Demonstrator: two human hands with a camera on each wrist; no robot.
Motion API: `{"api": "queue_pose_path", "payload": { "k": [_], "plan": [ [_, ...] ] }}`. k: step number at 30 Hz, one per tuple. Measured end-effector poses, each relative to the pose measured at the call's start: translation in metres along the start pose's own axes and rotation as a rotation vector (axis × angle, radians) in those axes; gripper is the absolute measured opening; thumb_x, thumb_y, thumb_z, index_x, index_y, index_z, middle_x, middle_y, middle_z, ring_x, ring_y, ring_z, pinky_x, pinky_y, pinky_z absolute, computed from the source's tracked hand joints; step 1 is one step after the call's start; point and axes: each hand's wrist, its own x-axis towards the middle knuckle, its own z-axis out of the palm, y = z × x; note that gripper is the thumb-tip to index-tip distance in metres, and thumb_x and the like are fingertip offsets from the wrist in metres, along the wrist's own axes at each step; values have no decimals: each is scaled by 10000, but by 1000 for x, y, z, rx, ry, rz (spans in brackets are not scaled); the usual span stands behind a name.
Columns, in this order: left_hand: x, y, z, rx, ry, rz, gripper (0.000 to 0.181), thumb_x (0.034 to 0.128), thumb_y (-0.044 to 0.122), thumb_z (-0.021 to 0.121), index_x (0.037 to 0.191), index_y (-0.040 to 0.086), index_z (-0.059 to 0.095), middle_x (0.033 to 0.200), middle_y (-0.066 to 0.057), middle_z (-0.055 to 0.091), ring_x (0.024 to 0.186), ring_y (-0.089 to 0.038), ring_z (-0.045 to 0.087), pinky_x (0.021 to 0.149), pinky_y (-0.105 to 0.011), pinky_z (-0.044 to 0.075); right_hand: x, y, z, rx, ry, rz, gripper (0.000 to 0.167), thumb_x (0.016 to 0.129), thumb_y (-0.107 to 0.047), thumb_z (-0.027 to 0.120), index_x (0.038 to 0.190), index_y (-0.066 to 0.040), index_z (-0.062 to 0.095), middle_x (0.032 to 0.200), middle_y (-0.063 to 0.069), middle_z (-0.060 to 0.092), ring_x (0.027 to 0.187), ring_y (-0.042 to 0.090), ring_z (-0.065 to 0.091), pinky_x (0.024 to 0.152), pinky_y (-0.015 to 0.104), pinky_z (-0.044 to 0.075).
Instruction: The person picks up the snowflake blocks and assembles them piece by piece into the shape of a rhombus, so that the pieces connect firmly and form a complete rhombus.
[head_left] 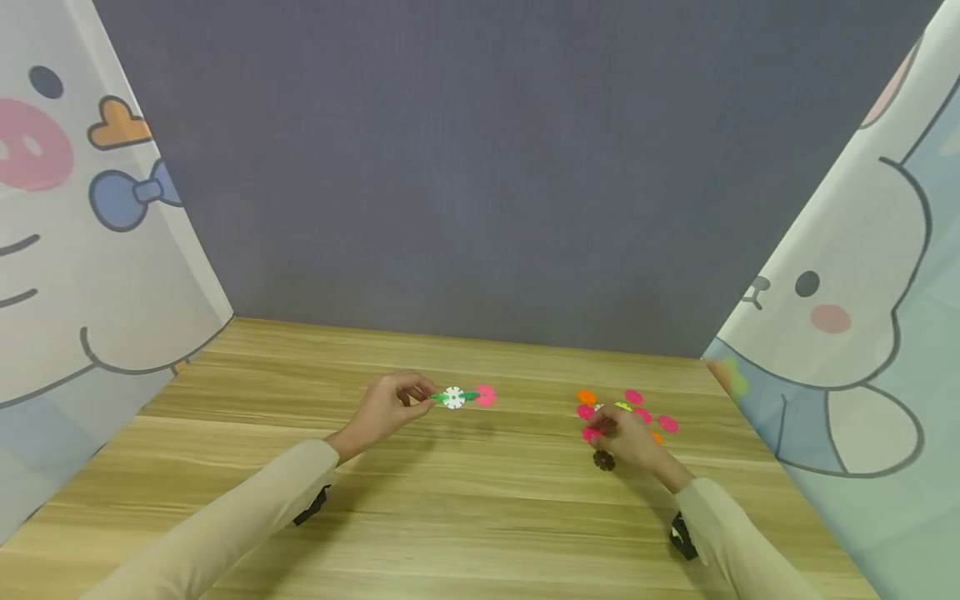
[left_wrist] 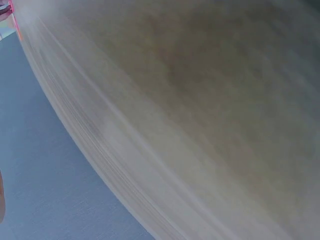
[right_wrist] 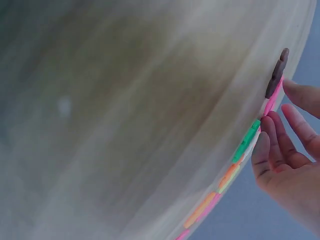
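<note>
My left hand point(head_left: 384, 408) pinches one end of a short chain of notched plastic snowflake discs, held above the table. In that chain are green pieces, a white disc point(head_left: 453, 397) and a pink disc point(head_left: 486, 396) at the far end. My right hand point(head_left: 636, 440) reaches down over a loose group of similar discs, its fingers loosely bent and apart. Nearest its fingertips lies a pink disc point(head_left: 589, 434); a dark brown disc point(head_left: 603, 460) sits just in front. The right wrist view shows a green disc point(right_wrist: 246, 141) beside the fingers.
Around the right hand lie more discs, including an orange disc point(head_left: 586, 397) and a pink disc point(head_left: 668, 424). The wooden table point(head_left: 465, 500) meets a dark grey panel point(head_left: 480, 183) at the back. Cartoon-printed panels stand at both sides.
</note>
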Motion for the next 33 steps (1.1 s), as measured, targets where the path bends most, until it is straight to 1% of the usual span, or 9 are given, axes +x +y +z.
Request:
{"api": "queue_pose_path", "payload": {
  "k": [5,6,10,13,16,21,25,29,33],
  "plan": [
    [0,0,0,-4,-6,-9,145,768,74,720,875,168,693,852,35,679,708,-57,639,573,-209,494,2,-1,1,-74,0,-1,198,766,-9,695,945,-6,608,924,96,637,829,225,619,704,297,513],
    [0,0,0,-6,-8,-11,144,768,73,720,876,165,694,855,34,679,709,-60,640,574,-211,495,3,-1,1,-79,1,14,198,762,-12,701,940,-15,613,926,87,636,828,214,616,706,293,511],
    [0,1,0,-8,-12,-16,144,771,66,716,880,157,695,862,25,680,714,-68,641,577,-213,497,5,-4,0,-101,-5,6,221,736,4,714,927,-2,604,931,105,622,807,206,598,689,288,508],
    [1,1,0,-1,-14,-14,141,773,64,713,881,152,694,860,20,682,712,-67,640,576,-211,496,6,-7,-2,-91,-13,12,231,723,22,713,920,-6,596,934,100,608,797,191,581,677,273,499],
    [1,2,0,6,-14,-10,138,773,61,711,880,147,694,866,16,685,708,-65,639,574,-211,495,8,-8,-4,-87,-20,-14,205,724,85,660,902,9,593,916,109,605,787,193,575,659,259,493],
    [1,2,0,5,-12,-10,137,777,57,704,883,143,694,878,14,688,709,-66,639,575,-211,493,10,-7,-9,-73,-33,-101,228,675,184,552,848,41,595,826,127,615,726,185,557,619,222,484],
    [1,2,-1,4,-14,-17,131,780,61,701,882,144,695,876,16,692,712,-66,639,574,-210,491,11,-10,-12,-28,-72,-78,259,669,199,503,861,48,590,824,125,607,725,174,541,615,209,471],
    [1,2,0,12,-12,-18,129,783,67,700,882,149,697,870,20,695,711,-59,636,570,-208,483,12,-14,-15,-14,-87,-71,202,746,152,515,897,46,598,859,131,607,754,193,550,632,222,476],
    [1,2,0,11,-9,-16,128,784,63,696,880,148,698,865,16,697,708,-63,637,559,-209,475,14,-18,-13,-1,-52,-71,156,792,90,555,919,27,620,884,126,623,775,186,564,633,225,483]
  ]
}}
